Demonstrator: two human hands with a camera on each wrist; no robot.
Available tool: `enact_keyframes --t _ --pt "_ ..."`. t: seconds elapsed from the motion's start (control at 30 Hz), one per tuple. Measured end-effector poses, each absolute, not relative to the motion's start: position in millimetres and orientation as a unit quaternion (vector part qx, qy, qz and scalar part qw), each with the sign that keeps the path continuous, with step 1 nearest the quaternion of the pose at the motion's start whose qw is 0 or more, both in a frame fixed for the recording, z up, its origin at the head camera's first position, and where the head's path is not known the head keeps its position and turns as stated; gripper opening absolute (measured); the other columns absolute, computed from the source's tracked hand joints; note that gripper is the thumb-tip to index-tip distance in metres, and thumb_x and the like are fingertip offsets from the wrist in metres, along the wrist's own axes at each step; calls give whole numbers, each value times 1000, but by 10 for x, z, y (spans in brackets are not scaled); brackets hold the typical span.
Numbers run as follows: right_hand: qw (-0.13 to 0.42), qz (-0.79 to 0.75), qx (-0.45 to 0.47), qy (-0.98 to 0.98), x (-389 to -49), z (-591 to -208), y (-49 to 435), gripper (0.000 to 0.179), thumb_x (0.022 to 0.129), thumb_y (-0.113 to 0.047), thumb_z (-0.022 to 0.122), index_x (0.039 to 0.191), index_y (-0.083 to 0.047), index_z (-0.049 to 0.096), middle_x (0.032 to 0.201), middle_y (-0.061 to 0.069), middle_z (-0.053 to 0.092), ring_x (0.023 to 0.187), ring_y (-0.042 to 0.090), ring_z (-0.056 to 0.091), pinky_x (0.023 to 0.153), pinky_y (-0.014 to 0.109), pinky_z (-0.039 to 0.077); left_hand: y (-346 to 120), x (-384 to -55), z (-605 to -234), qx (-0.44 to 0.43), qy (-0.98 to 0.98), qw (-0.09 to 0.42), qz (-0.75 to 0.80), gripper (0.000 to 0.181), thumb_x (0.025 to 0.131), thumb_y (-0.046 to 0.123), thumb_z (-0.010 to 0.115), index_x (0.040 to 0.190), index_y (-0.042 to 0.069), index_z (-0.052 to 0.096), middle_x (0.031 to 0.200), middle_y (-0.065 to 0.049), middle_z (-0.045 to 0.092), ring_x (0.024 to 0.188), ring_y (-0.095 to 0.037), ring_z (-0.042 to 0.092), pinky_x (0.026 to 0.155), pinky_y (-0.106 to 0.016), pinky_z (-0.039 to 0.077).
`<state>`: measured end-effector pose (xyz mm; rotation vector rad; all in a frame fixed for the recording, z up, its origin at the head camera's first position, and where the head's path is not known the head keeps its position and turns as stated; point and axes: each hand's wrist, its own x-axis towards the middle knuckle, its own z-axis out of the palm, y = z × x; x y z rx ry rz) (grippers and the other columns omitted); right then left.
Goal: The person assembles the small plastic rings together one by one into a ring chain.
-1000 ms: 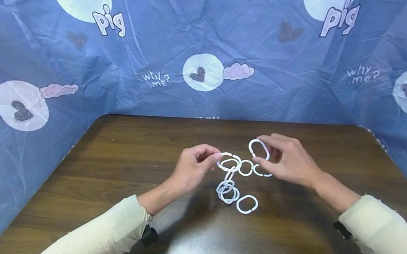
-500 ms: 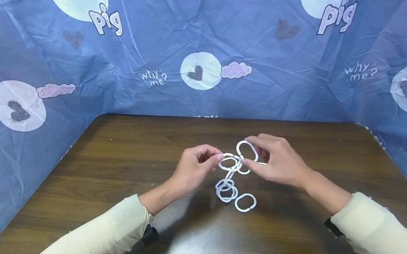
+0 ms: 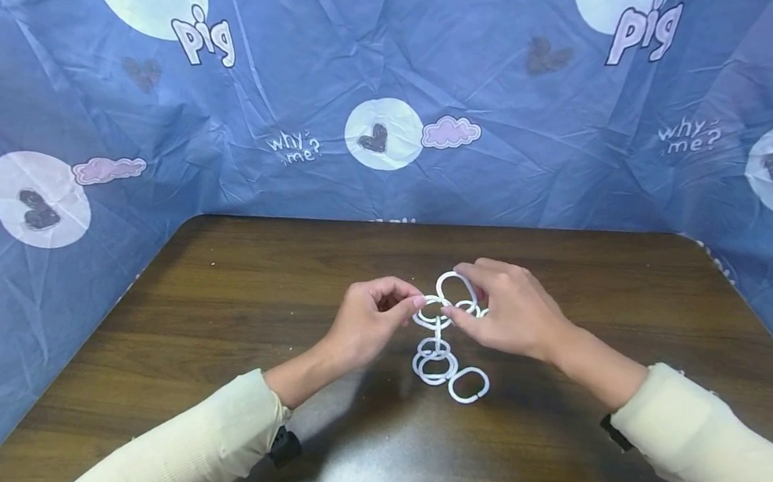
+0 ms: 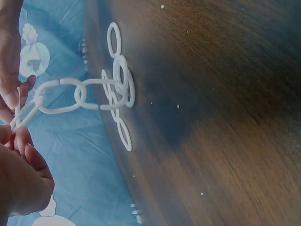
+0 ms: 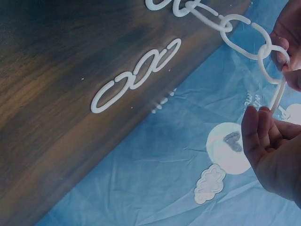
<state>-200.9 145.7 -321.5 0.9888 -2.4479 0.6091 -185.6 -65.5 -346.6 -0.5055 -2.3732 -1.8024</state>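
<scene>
My left hand pinches the top link of a white plastic chain between thumb and fingertips. The chain hangs down, and its lower links lie bunched on the table. My right hand pinches a single white C-shaped link by thumb and fingers. This link meets the chain's top link close to the left fingertips. Whether the two are hooked together, I cannot tell. Both hands are above the table, almost touching.
One white link lies right beside the bunched chain. Behind the hanging chain, several white links lie in a row on the brown wooden table. A blue printed cloth hangs around the table's far and side edges.
My right hand has moved left with its link, from apart to overlapping the chain's top link. The left hand has stayed nearly in place; the hanging links have swung slightly.
</scene>
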Motion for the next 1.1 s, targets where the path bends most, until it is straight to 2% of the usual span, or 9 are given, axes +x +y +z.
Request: enact_keyframes --t 0.1,0.33,0.57,0.73,0.87,0.97,1.1 --pt "211 201 350 -890 -1988 -3210 1432 28 75 -31 76 89 -11 62 64 -5 44 55 8 40 49 26 33 -661 -1857 -3476 -167 -788 61 -589 7 88 11 70 86 3 71 67 -13 60 58 -9 50 50 -19 37" --pt "197 184 332 -904 -1946 -3192 1390 28 75 -32 76 80 -11 59 62 -6 42 54 10 40 47 27 33 -665 -1863 -3493 -161 -799 68 -575 6 87 12 71 85 6 72 63 1 58 57 -8 50 49 -19 38" --pt "160 166 328 -916 -1906 -3193 1334 30 75 -32 74 88 -8 65 69 -4 54 58 12 49 49 29 40 -617 -1861 -3461 -167 -805 81 -563 6 88 12 70 86 7 72 63 1 57 57 -8 50 49 -19 38" --pt "122 184 325 -920 -1903 -3185 1377 22 74 -31 75 80 -14 63 65 -5 51 54 9 43 47 26 35 -618 -1864 -3451 -160 -807 105 -558 7 88 12 70 87 6 72 65 0 59 59 -11 51 52 -20 40" --pt "69 231 325 -914 -1919 -3175 1444 14 74 -27 74 75 -17 63 57 -8 46 51 7 41 45 25 32 -651 -1875 -3461 -138 -812 111 -555 8 88 13 70 87 6 72 64 -1 58 59 -11 51 52 -21 41" --pt "5 290 319 -902 -1927 -3157 1483 10 76 -24 73 82 -16 70 55 -9 48 50 5 42 45 24 33 -670 -1888 -3470 -126 -820 108 -548 8 89 13 70 86 6 72 62 -1 57 58 -10 52 52 -21 41" --pt "-118 390 268 -873 -1937 -3118 1509 22 80 -23 71 95 -8 73 63 -3 58 53 9 51 49 27 47 -687 -1903 -3484 -119 -831 101 -534 9 89 15 69 87 7 73 62 -1 58 58 -10 53 52 -21 42"
